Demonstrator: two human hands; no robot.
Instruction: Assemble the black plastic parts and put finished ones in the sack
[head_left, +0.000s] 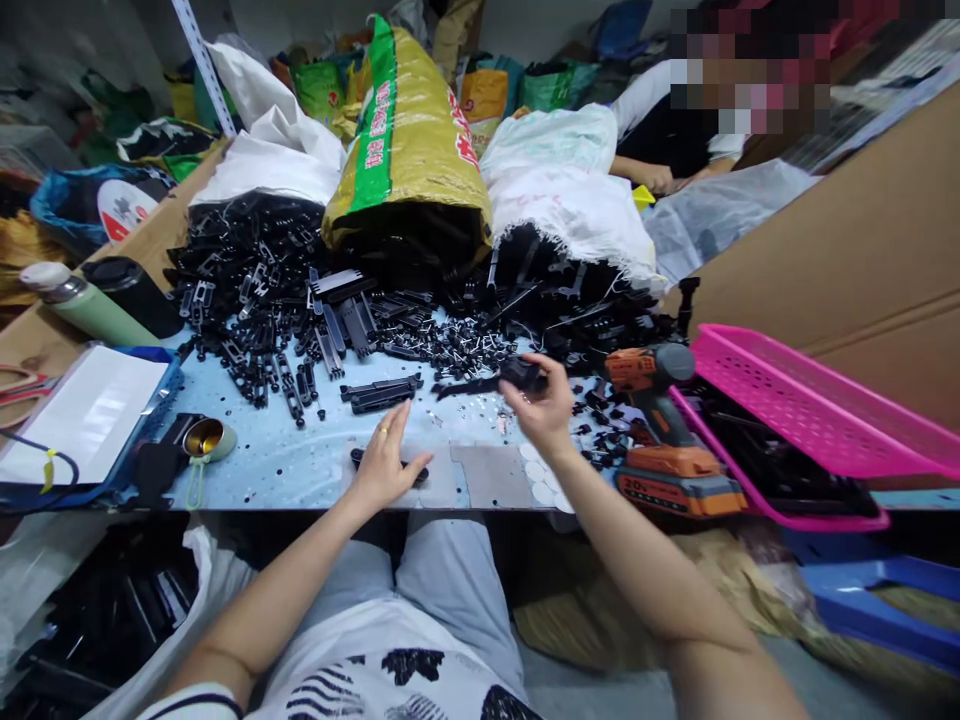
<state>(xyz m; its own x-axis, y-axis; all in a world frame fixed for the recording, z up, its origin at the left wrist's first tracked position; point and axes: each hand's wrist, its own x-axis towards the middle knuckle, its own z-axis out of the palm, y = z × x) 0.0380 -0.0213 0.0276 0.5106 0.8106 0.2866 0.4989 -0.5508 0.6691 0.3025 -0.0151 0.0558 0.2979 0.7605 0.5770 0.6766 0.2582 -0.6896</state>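
Observation:
My right hand [546, 408] is closed on a black plastic part [523, 374] with a rounded end. A long dark piece [471, 387] extends leftward from it; whether the two are joined I cannot tell. My left hand [384, 464] lies flat with its fingers stretched out, over a short black plastic piece [420, 474] at the table's front edge. It partly hides that piece, and its fingertips come close to a small stack of black slotted bars [381, 393]. Between my hands, a grey plate [487, 476] is set on the blue table [270, 455].
Black parts spill from a white sack [274, 150], a yellow-green sack [420, 130] and another white sack [562, 205]. Right stand an orange cordless drill [671, 440] and a pink basket [817, 400]. Left are bottles [97, 305] and a metal cup [210, 440]. A person works behind.

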